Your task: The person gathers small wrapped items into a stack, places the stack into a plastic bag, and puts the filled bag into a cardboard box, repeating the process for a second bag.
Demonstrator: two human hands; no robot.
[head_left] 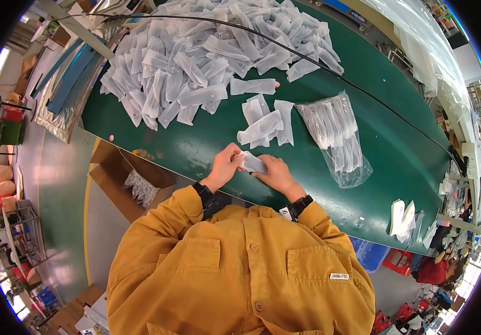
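I'm gripping one white pouch (pixel 251 163) at the desk (pixel 396 162) edge, left hand (pixel 225 164) and right hand (pixel 274 173) fingers both pinching it, and I'm judging a loosened pinch could drop it into the box (pixel 118 177) below.

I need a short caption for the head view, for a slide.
Both hands, left hand and right hand, hold one white pouch over a green table, near a pile of pouches.

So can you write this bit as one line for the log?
left hand: holds white pouch | right hand: holds same pouch | on: green table | near: pouch pile
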